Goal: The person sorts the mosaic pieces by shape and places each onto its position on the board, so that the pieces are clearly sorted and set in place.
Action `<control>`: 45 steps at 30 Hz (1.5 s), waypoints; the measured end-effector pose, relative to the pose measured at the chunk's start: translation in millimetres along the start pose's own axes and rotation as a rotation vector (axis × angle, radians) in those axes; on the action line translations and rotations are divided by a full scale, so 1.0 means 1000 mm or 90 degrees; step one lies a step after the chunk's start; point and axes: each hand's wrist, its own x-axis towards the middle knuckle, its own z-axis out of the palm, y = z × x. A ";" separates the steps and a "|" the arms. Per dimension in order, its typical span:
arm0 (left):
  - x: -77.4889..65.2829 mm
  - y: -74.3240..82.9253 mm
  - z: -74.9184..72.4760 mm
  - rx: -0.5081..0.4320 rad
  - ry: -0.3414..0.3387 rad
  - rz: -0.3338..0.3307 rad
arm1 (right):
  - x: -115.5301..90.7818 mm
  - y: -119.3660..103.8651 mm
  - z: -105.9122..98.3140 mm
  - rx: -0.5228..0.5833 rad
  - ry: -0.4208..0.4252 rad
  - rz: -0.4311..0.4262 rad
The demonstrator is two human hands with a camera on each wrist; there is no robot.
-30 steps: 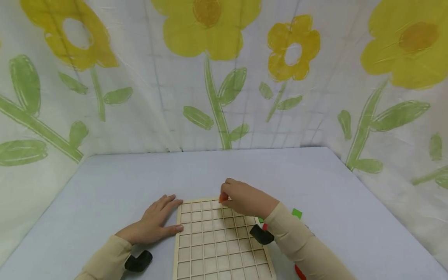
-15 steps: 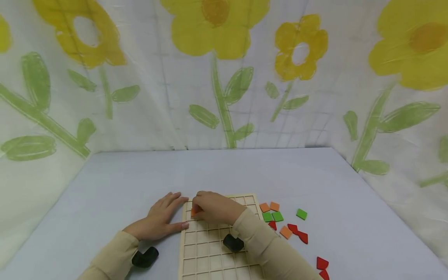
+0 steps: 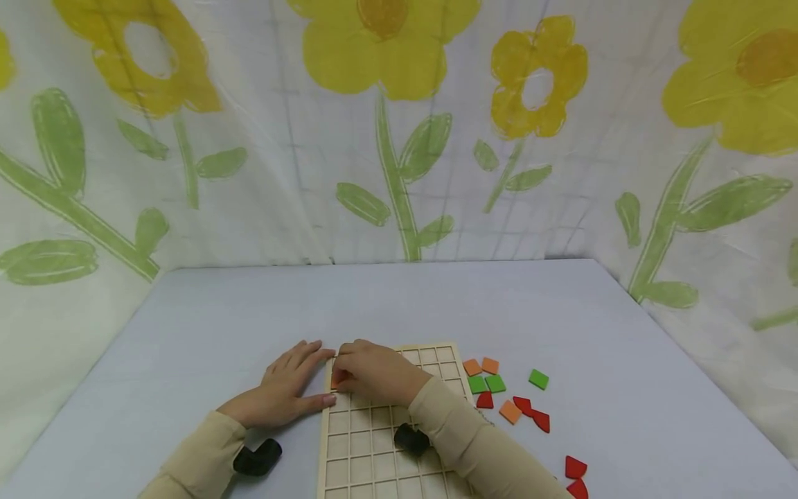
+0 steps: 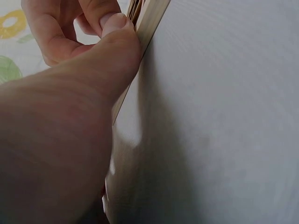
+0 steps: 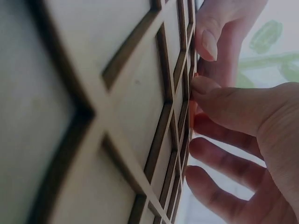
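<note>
A wooden grid board (image 3: 360, 447) with shallow square cells lies on the table. At its left edge my left hand (image 3: 280, 389) rests with fingers spread, the thumb touching the frame. My right hand (image 3: 382, 373) reaches across the board and pinches an orange tile (image 3: 335, 382) at a cell in the leftmost column, near the far corner. In the right wrist view, thumb and fingertips are on the orange tile (image 5: 192, 112), low against the grid, and mostly cover it. The left wrist view has the left thumb (image 4: 119, 35) along the board's side.
Right of the board lie loose orange tiles (image 3: 490, 365), green tiles (image 3: 495, 383) and several red rounded pieces (image 3: 575, 467). A black strap piece (image 3: 258, 458) sits at the left wrist, another (image 3: 411, 440) at the right. A flower-printed curtain (image 3: 262, 138) hangs behind the table.
My right hand has moved left across the board from its far edge with the orange tile, then slightly farther left and down into the edge column. The left hand stays at the board's edge.
</note>
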 end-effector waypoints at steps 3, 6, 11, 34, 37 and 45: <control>0.002 -0.001 0.001 0.005 0.005 0.004 | -0.001 0.001 0.001 -0.002 0.007 0.011; 0.002 0.000 0.001 0.012 0.001 -0.005 | -0.001 0.001 0.001 -0.005 0.009 0.006; 0.002 0.002 0.000 0.014 0.001 -0.005 | 0.000 -0.003 0.001 -0.021 0.006 0.006; 0.001 0.001 0.002 0.027 0.005 0.008 | -0.098 0.074 -0.116 0.162 -0.110 0.378; 0.000 -0.001 0.002 0.030 0.015 0.016 | -0.111 0.077 -0.123 0.148 -0.115 0.391; 0.003 -0.004 0.003 0.040 0.017 0.012 | -0.165 0.092 -0.123 0.078 -0.166 0.490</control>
